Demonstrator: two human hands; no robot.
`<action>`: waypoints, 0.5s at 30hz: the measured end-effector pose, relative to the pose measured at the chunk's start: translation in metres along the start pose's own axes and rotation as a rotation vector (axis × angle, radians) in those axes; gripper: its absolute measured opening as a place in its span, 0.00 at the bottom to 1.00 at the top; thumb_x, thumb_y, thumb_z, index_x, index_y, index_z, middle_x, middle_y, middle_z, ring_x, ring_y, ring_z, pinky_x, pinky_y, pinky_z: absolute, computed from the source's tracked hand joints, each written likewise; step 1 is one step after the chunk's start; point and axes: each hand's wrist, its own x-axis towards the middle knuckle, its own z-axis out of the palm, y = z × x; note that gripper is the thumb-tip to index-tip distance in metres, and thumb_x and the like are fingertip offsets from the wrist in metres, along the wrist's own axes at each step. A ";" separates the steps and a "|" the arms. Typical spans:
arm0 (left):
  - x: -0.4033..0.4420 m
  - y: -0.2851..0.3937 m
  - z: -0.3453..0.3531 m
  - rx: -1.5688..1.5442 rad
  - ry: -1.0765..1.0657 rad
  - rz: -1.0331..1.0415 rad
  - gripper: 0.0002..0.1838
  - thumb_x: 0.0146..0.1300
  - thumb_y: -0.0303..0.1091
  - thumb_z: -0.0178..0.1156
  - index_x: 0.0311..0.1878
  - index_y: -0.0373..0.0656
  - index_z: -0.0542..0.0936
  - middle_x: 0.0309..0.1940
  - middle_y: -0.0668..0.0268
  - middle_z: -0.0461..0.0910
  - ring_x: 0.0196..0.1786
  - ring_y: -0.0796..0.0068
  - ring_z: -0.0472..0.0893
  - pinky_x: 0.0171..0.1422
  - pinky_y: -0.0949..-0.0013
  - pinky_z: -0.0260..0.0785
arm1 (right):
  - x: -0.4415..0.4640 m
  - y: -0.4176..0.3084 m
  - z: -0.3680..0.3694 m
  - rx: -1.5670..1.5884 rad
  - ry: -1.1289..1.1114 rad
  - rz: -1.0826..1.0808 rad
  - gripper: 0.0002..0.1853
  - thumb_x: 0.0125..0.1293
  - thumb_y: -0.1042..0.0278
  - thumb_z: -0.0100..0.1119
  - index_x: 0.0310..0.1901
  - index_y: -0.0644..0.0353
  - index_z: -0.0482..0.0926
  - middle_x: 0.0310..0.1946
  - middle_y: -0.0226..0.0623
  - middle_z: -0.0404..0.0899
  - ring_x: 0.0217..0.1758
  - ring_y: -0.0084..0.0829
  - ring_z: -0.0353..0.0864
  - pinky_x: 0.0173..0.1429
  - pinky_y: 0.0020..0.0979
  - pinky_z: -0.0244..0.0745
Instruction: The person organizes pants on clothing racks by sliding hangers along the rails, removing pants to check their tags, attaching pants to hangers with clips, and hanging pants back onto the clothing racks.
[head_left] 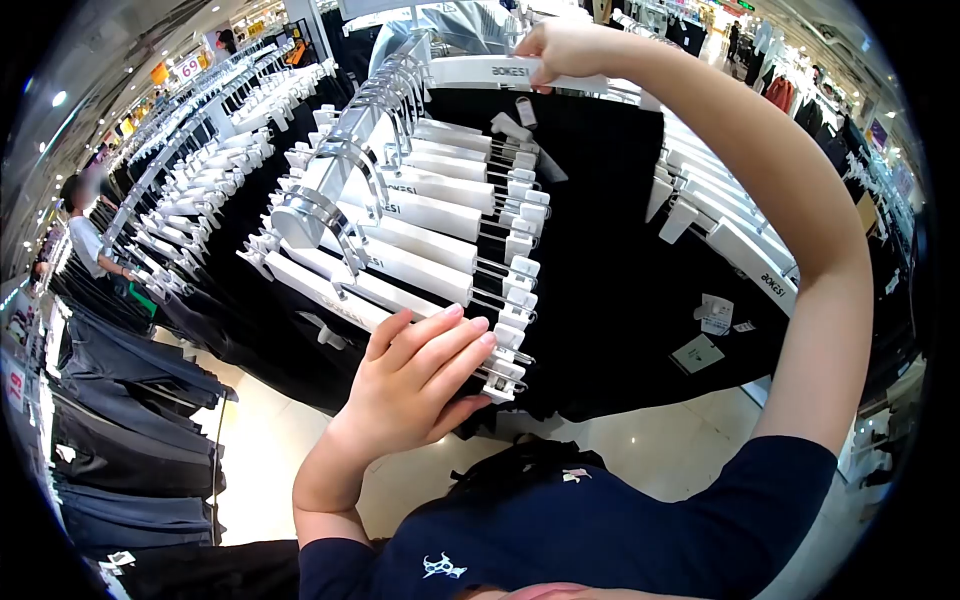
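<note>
At the top, my right hand (565, 50) is closed on a white trouser hanger (465, 73) with dark lettering. Black trousers (600, 150) hang from it, and a small white tag (526, 112) shows on them. Lower down, my left hand (415, 380) lies with fingers stretched out against the clip ends of the front hangers. Its thumb is spread apart from the fingers. Between my hands, several white hangers (425, 212) hang in a row on a metal rail (300, 215), with clear-and-white clips at their ends.
More white hangers with black trousers (730, 250) hang on the right, with paper tags (697, 353) on the cloth. Left are another hanger rack (185, 205) and folded-over dark trousers (135, 440). A person (85, 235) stands at the far left. Pale floor tiles (270, 440) show below.
</note>
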 end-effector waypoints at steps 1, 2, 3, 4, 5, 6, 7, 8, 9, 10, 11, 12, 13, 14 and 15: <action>0.000 0.001 0.000 -0.002 -0.002 -0.001 0.27 0.50 0.45 0.63 0.54 0.46 0.73 0.54 0.69 0.72 0.59 0.71 0.69 0.66 0.62 0.49 | 0.011 0.001 0.005 -0.036 0.014 -0.019 0.23 0.45 0.73 0.61 0.48 0.61 0.78 0.33 0.42 0.82 0.34 0.31 0.80 0.41 0.30 0.74; -0.001 0.000 0.000 0.003 -0.002 -0.002 0.27 0.50 0.45 0.63 0.54 0.46 0.73 0.54 0.69 0.72 0.59 0.71 0.69 0.66 0.62 0.49 | 0.022 0.002 0.011 -0.035 0.017 -0.023 0.23 0.45 0.73 0.61 0.48 0.61 0.78 0.33 0.42 0.82 0.34 0.31 0.80 0.41 0.30 0.74; -0.001 0.000 0.001 -0.003 -0.006 0.002 0.28 0.50 0.45 0.64 0.54 0.47 0.72 0.54 0.68 0.73 0.58 0.68 0.70 0.67 0.60 0.48 | 0.032 0.003 0.017 -0.039 0.013 -0.074 0.23 0.45 0.73 0.62 0.48 0.60 0.79 0.34 0.41 0.82 0.34 0.32 0.80 0.42 0.30 0.73; -0.001 0.000 0.002 -0.008 -0.008 0.007 0.29 0.49 0.45 0.64 0.55 0.47 0.72 0.54 0.67 0.73 0.58 0.66 0.71 0.68 0.59 0.47 | 0.041 0.002 0.021 -0.045 0.010 -0.127 0.23 0.45 0.73 0.62 0.48 0.59 0.79 0.34 0.41 0.82 0.35 0.33 0.80 0.43 0.31 0.73; -0.002 0.000 0.002 0.007 -0.006 0.003 0.29 0.49 0.45 0.64 0.55 0.47 0.72 0.54 0.67 0.73 0.58 0.66 0.71 0.68 0.59 0.47 | 0.050 0.002 0.024 -0.049 0.023 -0.103 0.23 0.45 0.73 0.63 0.48 0.58 0.79 0.35 0.40 0.82 0.37 0.33 0.80 0.45 0.31 0.73; 0.000 0.000 0.002 0.015 -0.004 0.000 0.29 0.49 0.45 0.64 0.55 0.47 0.72 0.54 0.67 0.73 0.58 0.66 0.71 0.68 0.59 0.47 | 0.058 0.001 0.024 -0.050 0.027 -0.111 0.23 0.45 0.73 0.63 0.48 0.58 0.79 0.35 0.40 0.82 0.37 0.33 0.80 0.45 0.31 0.73; 0.002 0.001 0.001 0.007 -0.006 -0.010 0.28 0.50 0.45 0.63 0.55 0.47 0.72 0.54 0.68 0.73 0.58 0.68 0.70 0.67 0.60 0.49 | 0.064 0.001 0.025 -0.032 0.028 -0.106 0.23 0.45 0.73 0.64 0.48 0.58 0.79 0.36 0.40 0.82 0.38 0.33 0.80 0.45 0.31 0.73; 0.002 0.002 0.001 -0.001 -0.006 -0.019 0.27 0.51 0.45 0.62 0.54 0.46 0.73 0.54 0.69 0.72 0.59 0.71 0.69 0.66 0.62 0.50 | 0.070 0.001 0.027 -0.016 0.028 -0.100 0.22 0.45 0.73 0.64 0.47 0.58 0.79 0.36 0.40 0.82 0.38 0.33 0.80 0.45 0.31 0.73; 0.003 0.002 0.001 0.015 -0.008 -0.026 0.27 0.52 0.46 0.62 0.54 0.46 0.73 0.54 0.69 0.72 0.59 0.71 0.69 0.66 0.62 0.50 | 0.076 0.002 0.030 0.018 0.025 -0.118 0.22 0.46 0.72 0.66 0.47 0.57 0.79 0.36 0.39 0.82 0.38 0.33 0.80 0.47 0.31 0.72; 0.004 0.003 0.002 0.021 -0.007 -0.030 0.27 0.52 0.46 0.62 0.54 0.46 0.73 0.54 0.69 0.72 0.59 0.71 0.69 0.66 0.62 0.50 | 0.083 0.003 0.034 0.017 0.028 -0.125 0.22 0.46 0.72 0.66 0.47 0.57 0.79 0.36 0.39 0.82 0.38 0.33 0.80 0.47 0.31 0.72; 0.005 0.003 0.003 0.027 -0.005 -0.036 0.27 0.52 0.46 0.62 0.54 0.46 0.73 0.54 0.69 0.72 0.59 0.71 0.69 0.66 0.62 0.50 | 0.090 0.004 0.040 0.012 0.044 -0.155 0.21 0.47 0.71 0.66 0.47 0.57 0.79 0.37 0.39 0.82 0.38 0.33 0.80 0.47 0.31 0.72; 0.005 0.004 0.003 0.034 -0.005 -0.044 0.27 0.52 0.46 0.62 0.55 0.46 0.73 0.55 0.69 0.72 0.59 0.71 0.68 0.66 0.62 0.49 | 0.097 0.002 0.046 0.007 0.059 -0.185 0.21 0.48 0.71 0.66 0.48 0.57 0.79 0.38 0.40 0.82 0.39 0.32 0.80 0.48 0.31 0.72; 0.004 0.004 0.003 0.038 -0.006 -0.050 0.27 0.52 0.46 0.62 0.55 0.46 0.73 0.55 0.69 0.72 0.59 0.71 0.68 0.66 0.62 0.49 | 0.105 0.000 0.054 0.036 0.026 -0.200 0.21 0.48 0.70 0.66 0.48 0.58 0.79 0.40 0.41 0.81 0.40 0.34 0.80 0.49 0.32 0.71; 0.004 0.005 0.003 0.036 -0.013 -0.053 0.27 0.52 0.46 0.62 0.55 0.46 0.72 0.55 0.69 0.71 0.60 0.71 0.68 0.67 0.62 0.49 | 0.113 -0.002 0.060 0.023 -0.073 -0.246 0.21 0.49 0.69 0.65 0.48 0.60 0.78 0.41 0.42 0.81 0.41 0.36 0.79 0.49 0.33 0.71; 0.004 0.005 0.003 0.034 -0.019 -0.052 0.27 0.52 0.46 0.62 0.55 0.46 0.72 0.55 0.69 0.71 0.60 0.71 0.68 0.67 0.62 0.48 | 0.126 0.002 0.073 0.004 -0.057 -0.280 0.23 0.47 0.65 0.67 0.48 0.59 0.78 0.39 0.43 0.81 0.42 0.39 0.79 0.48 0.35 0.72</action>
